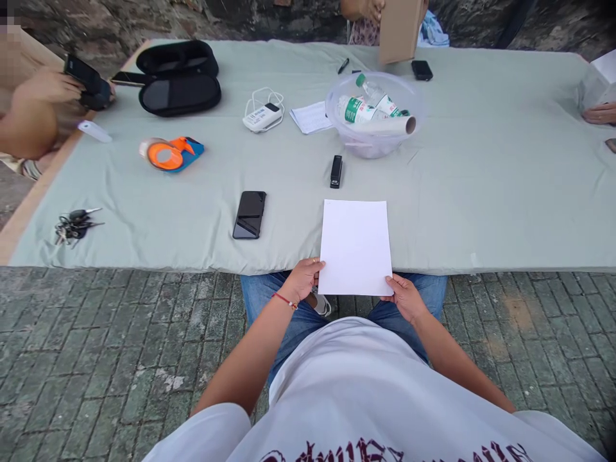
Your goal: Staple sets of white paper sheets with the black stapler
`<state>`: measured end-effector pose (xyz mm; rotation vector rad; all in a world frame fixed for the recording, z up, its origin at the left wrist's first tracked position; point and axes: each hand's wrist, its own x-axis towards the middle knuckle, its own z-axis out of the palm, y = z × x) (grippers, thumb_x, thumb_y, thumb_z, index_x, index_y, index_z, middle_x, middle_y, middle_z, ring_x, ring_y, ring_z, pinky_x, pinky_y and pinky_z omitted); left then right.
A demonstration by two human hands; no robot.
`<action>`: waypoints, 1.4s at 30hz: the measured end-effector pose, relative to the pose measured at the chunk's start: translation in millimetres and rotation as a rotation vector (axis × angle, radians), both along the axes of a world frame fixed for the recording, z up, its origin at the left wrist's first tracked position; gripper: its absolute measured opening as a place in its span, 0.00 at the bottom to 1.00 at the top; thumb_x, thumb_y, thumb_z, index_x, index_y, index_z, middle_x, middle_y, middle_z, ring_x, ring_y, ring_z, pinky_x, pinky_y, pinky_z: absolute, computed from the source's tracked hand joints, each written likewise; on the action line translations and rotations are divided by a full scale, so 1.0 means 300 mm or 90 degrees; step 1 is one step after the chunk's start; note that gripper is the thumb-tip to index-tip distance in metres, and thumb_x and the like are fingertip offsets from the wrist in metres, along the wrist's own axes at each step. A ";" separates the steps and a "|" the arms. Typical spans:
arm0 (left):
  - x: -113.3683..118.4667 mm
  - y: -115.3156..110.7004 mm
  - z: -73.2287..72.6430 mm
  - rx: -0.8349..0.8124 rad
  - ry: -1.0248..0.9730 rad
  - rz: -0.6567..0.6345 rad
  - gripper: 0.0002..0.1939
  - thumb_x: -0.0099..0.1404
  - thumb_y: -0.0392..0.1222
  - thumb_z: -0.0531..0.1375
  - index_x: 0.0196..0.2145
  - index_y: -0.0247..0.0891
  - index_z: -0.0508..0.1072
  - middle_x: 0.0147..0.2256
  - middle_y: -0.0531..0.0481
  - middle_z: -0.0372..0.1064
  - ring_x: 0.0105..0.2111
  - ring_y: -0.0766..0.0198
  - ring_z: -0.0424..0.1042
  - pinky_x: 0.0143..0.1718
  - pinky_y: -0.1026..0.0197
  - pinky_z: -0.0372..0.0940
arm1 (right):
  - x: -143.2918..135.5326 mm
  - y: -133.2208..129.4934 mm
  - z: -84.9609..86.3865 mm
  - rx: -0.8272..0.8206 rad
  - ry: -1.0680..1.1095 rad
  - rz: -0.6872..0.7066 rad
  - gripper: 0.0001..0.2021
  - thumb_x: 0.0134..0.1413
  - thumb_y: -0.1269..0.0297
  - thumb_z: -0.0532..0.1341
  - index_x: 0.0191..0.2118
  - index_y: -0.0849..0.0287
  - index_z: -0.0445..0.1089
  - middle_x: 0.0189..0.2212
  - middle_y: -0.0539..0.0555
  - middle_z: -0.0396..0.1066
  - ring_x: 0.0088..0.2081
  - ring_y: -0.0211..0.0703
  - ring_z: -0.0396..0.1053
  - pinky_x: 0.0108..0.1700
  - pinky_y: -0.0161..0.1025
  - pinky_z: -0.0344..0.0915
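Note:
White blank paper (355, 247) lies partly over the front edge of the cloth-covered table, its near end reaching past the edge; whether it is one sheet or a stack I cannot tell. My left hand (305, 279) pinches its left side near the bottom, thumb on top. At the lower right corner my right hand (403, 295) grips the paper the same way, fingers underneath and hidden. Just beyond the paper's far edge rests a small black stapler (336, 172). To the left lies a black smartphone (249, 215).
A clear plastic bowl (370, 149) holds bottles and a paper roll. Further left are an orange tape dispenser (166, 154), keys (76, 224), a white device with a cord (262, 118), written sheets (310, 118) and an open black case (180, 95). Other people's hands work around the table.

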<state>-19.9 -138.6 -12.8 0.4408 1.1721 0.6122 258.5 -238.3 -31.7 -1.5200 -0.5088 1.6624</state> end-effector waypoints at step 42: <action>0.066 -0.086 -0.033 0.130 0.143 0.162 0.25 0.39 0.48 0.74 0.26 0.38 0.63 0.24 0.56 0.68 0.25 0.65 0.69 0.30 0.62 0.64 | 0.177 -0.024 0.020 -0.021 -0.187 -0.145 0.21 0.43 0.47 0.70 0.40 0.56 0.76 0.34 0.55 0.78 0.30 0.43 0.71 0.24 0.37 0.68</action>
